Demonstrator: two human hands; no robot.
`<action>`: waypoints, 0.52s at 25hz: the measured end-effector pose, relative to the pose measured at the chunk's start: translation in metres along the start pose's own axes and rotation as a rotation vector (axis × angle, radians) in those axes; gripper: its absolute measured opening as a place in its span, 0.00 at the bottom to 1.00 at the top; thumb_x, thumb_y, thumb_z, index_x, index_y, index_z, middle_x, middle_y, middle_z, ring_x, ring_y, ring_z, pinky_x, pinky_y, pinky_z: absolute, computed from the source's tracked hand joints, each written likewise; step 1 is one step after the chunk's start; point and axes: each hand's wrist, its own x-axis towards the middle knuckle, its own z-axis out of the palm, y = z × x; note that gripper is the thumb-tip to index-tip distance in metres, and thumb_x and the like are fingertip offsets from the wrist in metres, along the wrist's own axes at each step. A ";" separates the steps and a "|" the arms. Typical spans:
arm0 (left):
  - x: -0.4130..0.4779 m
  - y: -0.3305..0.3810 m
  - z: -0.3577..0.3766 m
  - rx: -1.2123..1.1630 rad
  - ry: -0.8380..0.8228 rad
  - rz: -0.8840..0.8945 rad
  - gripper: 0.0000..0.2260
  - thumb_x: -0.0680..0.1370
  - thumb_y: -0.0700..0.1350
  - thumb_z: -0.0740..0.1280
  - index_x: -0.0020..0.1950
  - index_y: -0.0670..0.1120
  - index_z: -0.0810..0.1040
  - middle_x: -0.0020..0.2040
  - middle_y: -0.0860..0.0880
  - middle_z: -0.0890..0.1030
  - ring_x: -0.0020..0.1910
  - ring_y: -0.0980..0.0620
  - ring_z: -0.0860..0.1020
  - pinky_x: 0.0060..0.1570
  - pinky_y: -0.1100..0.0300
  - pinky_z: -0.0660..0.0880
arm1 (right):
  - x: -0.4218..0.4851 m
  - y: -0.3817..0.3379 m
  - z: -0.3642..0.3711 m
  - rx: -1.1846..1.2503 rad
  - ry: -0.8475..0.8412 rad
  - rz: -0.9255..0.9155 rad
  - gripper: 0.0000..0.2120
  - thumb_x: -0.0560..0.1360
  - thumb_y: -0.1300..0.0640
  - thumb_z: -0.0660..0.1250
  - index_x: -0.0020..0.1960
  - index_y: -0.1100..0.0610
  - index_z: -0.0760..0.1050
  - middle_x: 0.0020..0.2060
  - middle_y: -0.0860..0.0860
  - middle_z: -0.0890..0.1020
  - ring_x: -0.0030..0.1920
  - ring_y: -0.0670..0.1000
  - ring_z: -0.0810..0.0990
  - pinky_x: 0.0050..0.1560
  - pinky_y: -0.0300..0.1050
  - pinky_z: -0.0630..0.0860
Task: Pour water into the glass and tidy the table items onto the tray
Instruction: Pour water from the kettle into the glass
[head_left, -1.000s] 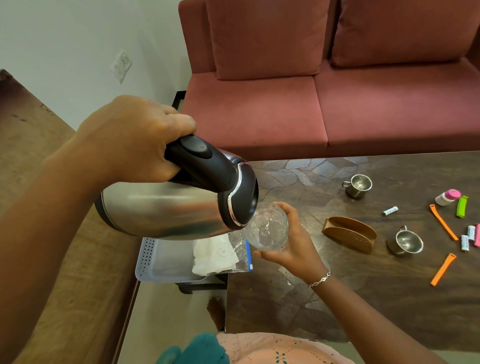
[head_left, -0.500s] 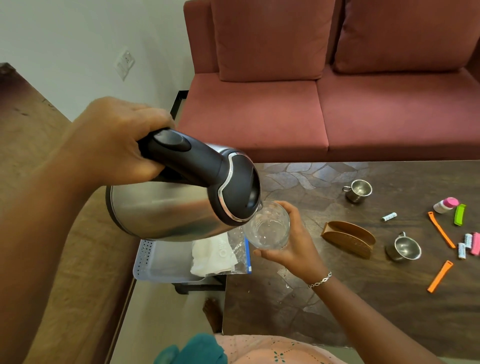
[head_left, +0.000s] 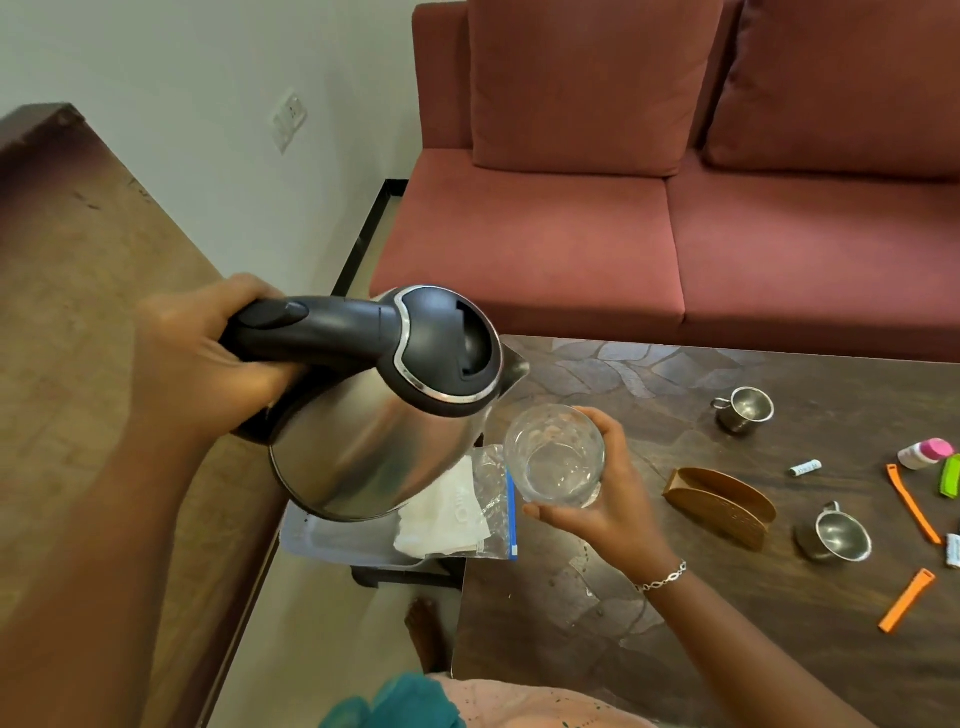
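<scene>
My left hand (head_left: 208, 364) grips the black handle of a steel kettle (head_left: 374, 431), held in the air and only slightly tilted, its spout (head_left: 514, 371) just above and left of the glass. My right hand (head_left: 602, 499) holds a clear glass (head_left: 555, 454) upright over the table's left edge; a little water shows at its bottom. A pale tray (head_left: 332, 540) lies low at the left of the table, partly hidden by the kettle, with a plastic bag (head_left: 488, 499) holding white tissue on it.
On the dark table (head_left: 675, 623) lie a brown holder (head_left: 722, 506), two steel cups (head_left: 743, 410) (head_left: 836, 535), a small white tube (head_left: 805, 467), orange strips (head_left: 906, 600), a pink-capped bottle (head_left: 927, 452) and a green clip (head_left: 950, 475). A red sofa (head_left: 675, 234) stands behind; a wooden surface (head_left: 78, 312) at left.
The kettle has swung back from a steep pouring tilt toward upright, its spout lifting off the glass rim. The glass has moved slightly right and now shows fully.
</scene>
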 end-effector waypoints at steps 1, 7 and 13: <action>-0.006 -0.007 0.000 -0.009 0.032 -0.039 0.14 0.66 0.46 0.62 0.41 0.38 0.80 0.35 0.68 0.77 0.34 0.69 0.74 0.32 0.74 0.66 | 0.001 -0.001 0.002 0.005 -0.006 -0.003 0.43 0.58 0.53 0.80 0.65 0.48 0.58 0.58 0.37 0.69 0.59 0.39 0.72 0.54 0.25 0.72; -0.052 -0.060 0.021 0.104 0.231 -0.312 0.12 0.64 0.41 0.63 0.42 0.37 0.80 0.30 0.50 0.74 0.30 0.64 0.73 0.31 0.76 0.64 | 0.005 -0.006 0.014 -0.003 -0.041 -0.006 0.42 0.56 0.42 0.76 0.64 0.44 0.58 0.57 0.33 0.69 0.58 0.32 0.70 0.51 0.23 0.71; -0.082 -0.117 0.061 0.162 0.363 -0.635 0.07 0.63 0.40 0.64 0.39 0.41 0.79 0.28 0.43 0.76 0.29 0.42 0.73 0.28 0.55 0.70 | 0.015 -0.013 0.030 0.002 -0.080 0.009 0.41 0.54 0.46 0.77 0.61 0.39 0.59 0.58 0.34 0.69 0.58 0.32 0.70 0.51 0.22 0.70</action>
